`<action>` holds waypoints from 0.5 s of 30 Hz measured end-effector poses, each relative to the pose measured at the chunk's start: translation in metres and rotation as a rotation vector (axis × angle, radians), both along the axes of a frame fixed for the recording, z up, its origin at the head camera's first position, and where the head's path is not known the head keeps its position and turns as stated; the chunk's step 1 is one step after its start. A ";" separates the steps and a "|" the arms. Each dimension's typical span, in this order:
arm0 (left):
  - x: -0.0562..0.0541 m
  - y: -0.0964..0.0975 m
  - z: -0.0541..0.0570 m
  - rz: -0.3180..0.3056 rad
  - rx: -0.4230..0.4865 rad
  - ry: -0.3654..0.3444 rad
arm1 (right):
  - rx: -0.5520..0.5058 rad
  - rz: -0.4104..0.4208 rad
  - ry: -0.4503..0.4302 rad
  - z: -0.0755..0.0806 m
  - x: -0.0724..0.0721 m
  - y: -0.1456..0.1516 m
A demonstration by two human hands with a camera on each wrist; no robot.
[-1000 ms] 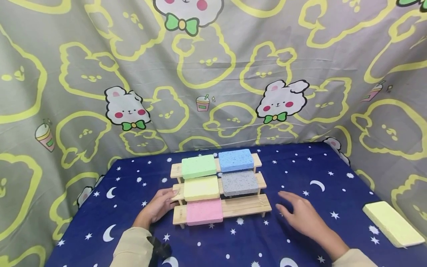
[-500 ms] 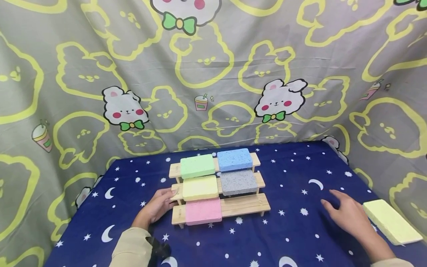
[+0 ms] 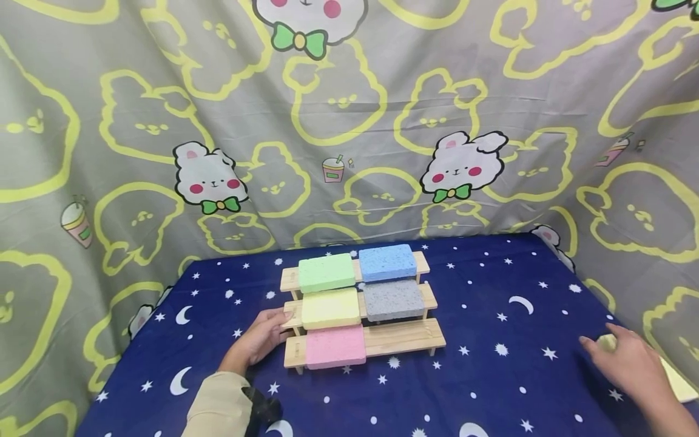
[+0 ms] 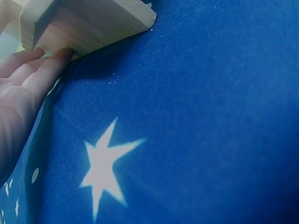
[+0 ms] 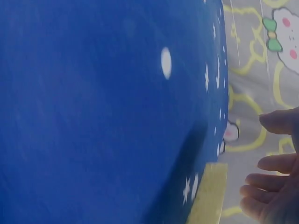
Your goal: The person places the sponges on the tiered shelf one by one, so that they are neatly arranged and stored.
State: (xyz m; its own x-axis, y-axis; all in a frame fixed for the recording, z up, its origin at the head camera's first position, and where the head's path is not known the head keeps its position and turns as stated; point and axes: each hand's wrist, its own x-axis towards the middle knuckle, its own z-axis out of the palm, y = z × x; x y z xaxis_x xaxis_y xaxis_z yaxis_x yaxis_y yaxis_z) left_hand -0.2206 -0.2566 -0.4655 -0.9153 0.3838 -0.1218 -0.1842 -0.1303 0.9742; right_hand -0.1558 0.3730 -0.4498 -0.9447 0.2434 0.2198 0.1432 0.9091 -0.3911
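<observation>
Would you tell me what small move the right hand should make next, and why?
Probably lower the right hand and grip the pale yellow sponge: its fingers are spread just over the sponge's near end, and the rack's bottom shelf has a bare spot beside the pink sponge.

A table under a dark blue cloth (image 3: 480, 376) scattered with white stars and moons carries everything here. Near its middle stands a three-step wooden rack (image 3: 406, 335), feet planted on the cloth, and my left hand (image 3: 256, 341) rests on the cloth against the rack's left end. Far off at the right edge lies a pale yellow sponge (image 3: 677, 381), flat on the cloth, with my right hand (image 3: 633, 363) over its near end.
</observation>
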 end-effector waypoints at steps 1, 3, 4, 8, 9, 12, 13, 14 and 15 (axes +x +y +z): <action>0.000 0.000 0.000 -0.001 0.000 -0.001 | 0.008 -0.014 -0.016 0.000 0.001 0.004; -0.001 0.000 0.000 -0.002 0.003 -0.004 | 0.018 -0.042 -0.054 0.000 0.003 0.011; -0.001 0.000 0.000 -0.001 0.003 -0.003 | 0.027 -0.055 -0.074 -0.001 0.004 0.015; -0.001 0.000 0.000 0.007 0.001 -0.007 | 0.058 -0.076 -0.109 -0.007 0.007 0.026; -0.001 0.000 0.000 0.010 -0.001 -0.009 | 0.067 -0.068 -0.092 -0.009 0.007 0.028; -0.001 0.000 -0.002 0.013 -0.004 -0.013 | 0.079 -0.047 -0.039 -0.014 0.007 0.034; -0.002 0.000 -0.002 0.015 -0.006 -0.015 | 0.079 -0.040 -0.022 -0.016 0.008 0.036; -0.002 0.001 -0.002 0.016 -0.008 -0.016 | 0.075 -0.043 -0.017 -0.017 0.008 0.037; -0.002 0.001 -0.002 0.018 -0.008 -0.018 | 0.073 -0.041 -0.006 -0.019 0.008 0.038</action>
State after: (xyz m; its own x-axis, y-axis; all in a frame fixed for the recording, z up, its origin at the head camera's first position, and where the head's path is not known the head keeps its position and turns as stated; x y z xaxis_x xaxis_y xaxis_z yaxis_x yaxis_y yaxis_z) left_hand -0.2228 -0.2559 -0.4673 -0.9198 0.3661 -0.1413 -0.1993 -0.1256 0.9718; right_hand -0.1478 0.4111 -0.4685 -0.9356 0.2658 0.2326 0.1833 0.9283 -0.3235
